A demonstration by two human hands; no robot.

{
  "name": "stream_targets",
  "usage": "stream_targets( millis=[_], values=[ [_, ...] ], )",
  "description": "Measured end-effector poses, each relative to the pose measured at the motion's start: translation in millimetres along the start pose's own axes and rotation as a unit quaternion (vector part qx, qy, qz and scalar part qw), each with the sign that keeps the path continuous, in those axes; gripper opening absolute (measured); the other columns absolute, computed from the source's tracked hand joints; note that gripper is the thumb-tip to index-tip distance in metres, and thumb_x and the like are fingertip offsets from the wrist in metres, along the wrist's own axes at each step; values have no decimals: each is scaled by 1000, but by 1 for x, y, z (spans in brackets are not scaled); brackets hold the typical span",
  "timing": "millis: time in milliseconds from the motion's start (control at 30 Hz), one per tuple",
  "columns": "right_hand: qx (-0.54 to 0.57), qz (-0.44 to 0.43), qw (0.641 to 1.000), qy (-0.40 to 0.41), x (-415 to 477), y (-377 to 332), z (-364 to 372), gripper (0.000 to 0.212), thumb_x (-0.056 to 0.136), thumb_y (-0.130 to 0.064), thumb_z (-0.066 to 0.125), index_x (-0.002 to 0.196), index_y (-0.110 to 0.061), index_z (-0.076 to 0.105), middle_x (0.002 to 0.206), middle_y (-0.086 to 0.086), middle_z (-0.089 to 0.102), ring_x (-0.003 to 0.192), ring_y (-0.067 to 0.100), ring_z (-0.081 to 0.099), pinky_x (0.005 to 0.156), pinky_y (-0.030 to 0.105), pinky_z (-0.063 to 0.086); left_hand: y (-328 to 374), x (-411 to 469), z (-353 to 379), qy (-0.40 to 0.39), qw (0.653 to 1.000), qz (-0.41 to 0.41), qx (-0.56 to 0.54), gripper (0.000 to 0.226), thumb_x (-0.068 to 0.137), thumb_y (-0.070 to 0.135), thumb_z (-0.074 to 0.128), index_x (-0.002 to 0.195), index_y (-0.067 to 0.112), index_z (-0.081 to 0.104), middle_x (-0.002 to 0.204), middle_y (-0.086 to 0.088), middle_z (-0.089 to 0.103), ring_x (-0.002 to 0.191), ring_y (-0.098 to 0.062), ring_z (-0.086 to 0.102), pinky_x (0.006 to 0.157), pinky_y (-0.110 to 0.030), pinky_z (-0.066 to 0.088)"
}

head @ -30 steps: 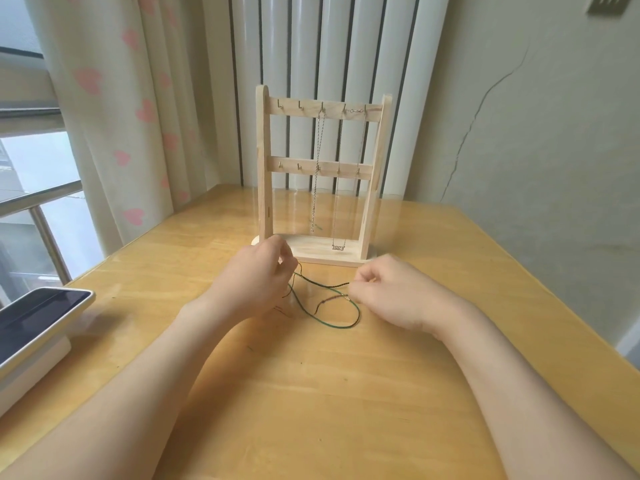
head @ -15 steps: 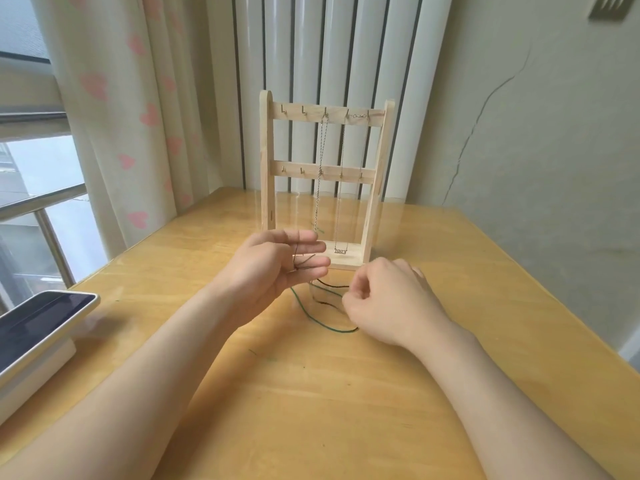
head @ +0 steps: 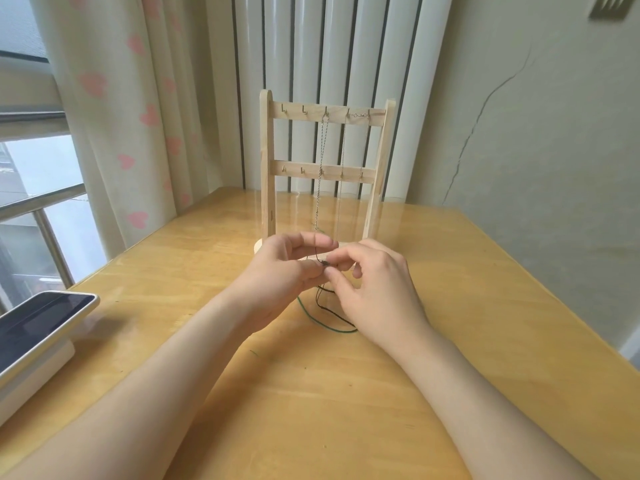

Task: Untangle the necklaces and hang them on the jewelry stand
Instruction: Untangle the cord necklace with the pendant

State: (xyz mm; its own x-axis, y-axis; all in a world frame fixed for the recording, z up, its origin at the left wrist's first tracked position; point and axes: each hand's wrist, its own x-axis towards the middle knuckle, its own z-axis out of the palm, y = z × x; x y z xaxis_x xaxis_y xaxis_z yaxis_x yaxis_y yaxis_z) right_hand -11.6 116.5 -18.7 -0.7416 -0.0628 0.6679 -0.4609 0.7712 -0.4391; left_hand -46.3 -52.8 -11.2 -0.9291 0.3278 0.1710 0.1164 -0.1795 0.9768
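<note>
Glossy wooden table, heart curtain, cracked wall; left hand and right hand grip clamped on dark cord

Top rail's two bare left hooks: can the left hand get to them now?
Probably yes. The left hand sits just before the stand, nothing between it and those hooks, though it pinches the dark cord with the right hand.

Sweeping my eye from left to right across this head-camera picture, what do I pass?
Dark-screened device → left hand → right hand → crack in the wall. Both hands pinch the dark cord; the jewelry stand overlaps them, so it is left out.
</note>
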Motion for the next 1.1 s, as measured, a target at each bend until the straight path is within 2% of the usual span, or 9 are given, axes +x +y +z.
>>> stream_targets(
  millis=[200,333,433,533,600,667,767,1000,1100],
  values=[
    [-12,19,1000,1,1,4,0,11,92,-20,79,100,-27,80,93,-17,61,78,-14,48,73,5,35,1,-3,4,-8,999,11,50,30,101,-17,52,125,-1,62,131,-11,73,110,-28,78,96,-33,60],
    [-23,19,1000,-3,1,7,0,5,96,-24,73,99,-26,76,98,-11,64,88,3,51,83,26,45,1,-3,5,-1,994,14,108,26,103,-7,57,124,6,66,130,-5,74,102,-25,80,101,-38,60],
    [-29,17,999,2,1,7,1,5,99,-25,68,99,-23,72,99,-8,64,101,17,59,92,40,51,4,-7,6,13,982,38,183,16,105,4,60,113,8,73,108,-10,80,95,-24,81,87,-34,65],
    [-10,27,1000,8,3,9,1,7,100,-25,66,95,-24,70,96,-11,66,95,15,64,88,42,54,3,-7,7,55,953,99,281,10,103,16,68,100,15,78,109,-4,73,81,-19,79,72,-43,67],
    [-2,36,999,8,2,9,0,8,100,-24,66,93,-25,70,94,-13,66,90,13,65,83,41,56,0,-5,6,75,918,148,361,9,100,22,71,97,25,79,113,6,60,76,-10,76,71,-31,64],
    [-3,43,999,0,2,9,1,7,99,-24,66,93,-27,70,93,-14,67,88,11,65,81,40,57,-4,-5,4,86,880,183,430,9,97,24,73,97,31,79,112,10,49,78,-7,70,72,-16,53],
    [-7,50,999,-5,2,8,0,7,97,-25,68,92,-28,71,91,-15,66,85,8,63,78,39,57,-7,-5,3,96,853,208,469,7,94,27,75,97,32,79,109,9,45,83,-10,60,71,-19,50],
    [-35,34,998,-32,1,5,-5,5,97,-24,67,95,-26,71,88,-14,64,77,9,59,74,37,56,1,-7,9,101,887,149,425,6,89,23,77,86,27,77,103,12,57,69,-11,65,67,-10,43],
    [-50,23,998,-44,1,4,-6,5,96,-22,65,97,-23,70,86,-12,65,75,12,59,72,37,56,3,-9,11,91,909,108,393,9,87,17,75,79,21,75,72,18,68,49,-4,58,57,-13,40]
  ],
)
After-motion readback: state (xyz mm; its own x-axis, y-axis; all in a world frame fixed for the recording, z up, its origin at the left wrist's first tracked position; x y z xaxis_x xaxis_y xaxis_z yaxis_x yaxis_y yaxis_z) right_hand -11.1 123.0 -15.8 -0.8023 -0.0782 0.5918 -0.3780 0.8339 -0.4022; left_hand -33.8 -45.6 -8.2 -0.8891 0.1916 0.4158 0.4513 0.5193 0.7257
